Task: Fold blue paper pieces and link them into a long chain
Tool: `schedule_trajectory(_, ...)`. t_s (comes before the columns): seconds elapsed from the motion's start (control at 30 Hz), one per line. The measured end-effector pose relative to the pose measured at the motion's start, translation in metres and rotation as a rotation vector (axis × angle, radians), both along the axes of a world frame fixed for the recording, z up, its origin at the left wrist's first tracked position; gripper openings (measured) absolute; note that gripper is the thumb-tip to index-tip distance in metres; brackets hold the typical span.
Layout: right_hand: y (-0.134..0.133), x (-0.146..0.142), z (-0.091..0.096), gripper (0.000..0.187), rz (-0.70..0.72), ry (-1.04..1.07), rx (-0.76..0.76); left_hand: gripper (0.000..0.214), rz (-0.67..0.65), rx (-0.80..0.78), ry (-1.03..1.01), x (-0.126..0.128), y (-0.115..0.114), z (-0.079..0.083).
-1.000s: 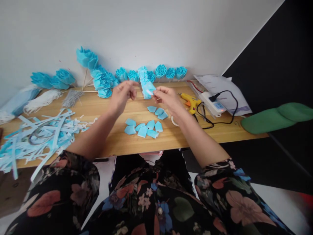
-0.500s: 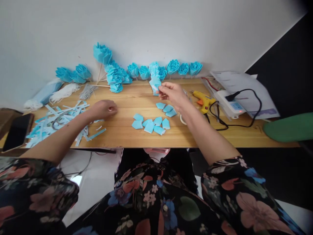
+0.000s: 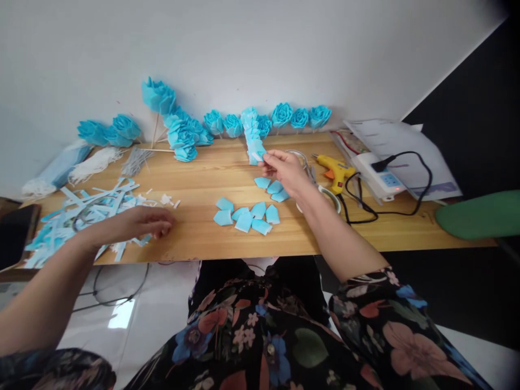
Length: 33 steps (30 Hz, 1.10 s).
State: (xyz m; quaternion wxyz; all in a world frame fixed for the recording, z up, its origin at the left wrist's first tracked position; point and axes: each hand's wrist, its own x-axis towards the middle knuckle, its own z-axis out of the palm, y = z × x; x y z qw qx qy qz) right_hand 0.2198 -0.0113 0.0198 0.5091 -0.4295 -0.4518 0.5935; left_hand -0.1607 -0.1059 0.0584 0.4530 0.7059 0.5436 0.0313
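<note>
My right hand point(image 3: 284, 169) is raised over the wooden table point(image 3: 211, 181) and pinches a folded blue paper piece point(image 3: 255, 148) between thumb and fingers. Just below it lie several loose blue paper petals point(image 3: 247, 215). My left hand point(image 3: 136, 223) rests low at the table's front left, fingers stretched flat over the edge of a heap of blue and white paper strips point(image 3: 87, 208). It holds nothing that I can see.
Several finished blue paper roses point(image 3: 182, 135) on sticks line the wall. A yellow glue gun point(image 3: 335, 170), a roll of tape point(image 3: 325, 194), a power strip point(image 3: 376, 176) with black cable and papers sit at right. A phone point(image 3: 14, 235) lies far left.
My left hand has left the paper piece and swung down-left to the pile of strips. The right hand keeps the blue piece aloft, nearly still.
</note>
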Motion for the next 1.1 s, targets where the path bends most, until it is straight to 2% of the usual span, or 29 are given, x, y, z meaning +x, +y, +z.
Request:
schedule_trajectory(0.07,-0.001,0.000,-0.001,0.032,0.027,0.017,-0.006,0.027,0.224,0.333,0.009,0.007,0.010,-0.005)
schedule_trajectory(0.13,-0.002,-0.001,-0.003,0.035,0.056,0.026,0.000,0.024,0.351,0.542,-0.059,0.030,0.022,-0.004)
schedule_trajectory(0.23,-0.003,0.000,-0.006,0.041,0.078,0.025,0.024,0.027,0.294,0.537,-0.312,0.087,0.041,0.000)
schedule_trajectory(0.33,-0.003,0.001,-0.008,0.045,0.082,0.014,0.041,0.024,0.265,0.439,-0.474,0.143,0.063,-0.006)
schedule_trajectory(0.4,-0.003,0.002,-0.008,0.046,0.082,0.011,0.037,0.027,0.275,0.359,-0.550,0.168,0.079,-0.013)
schedule_trajectory(0.47,-0.003,0.002,-0.008,0.047,0.080,0.011,0.034,0.026,0.262,0.290,-0.596,0.183,0.090,-0.019)
schedule_trajectory(0.63,-0.003,0.002,-0.008,0.044,0.064,-0.022,0.045,0.024,0.300,0.238,-0.703,0.194,0.099,-0.025)
schedule_trajectory(0.9,-0.009,0.002,-0.003,0.045,0.137,-0.051,0.055,0.028,0.418,0.194,-0.893,0.191,0.097,-0.042)
schedule_trajectory(1.1,-0.008,0.004,-0.005,0.033,0.165,-0.158,0.104,0.030,0.360,0.191,-0.910,0.187,0.095,-0.045)
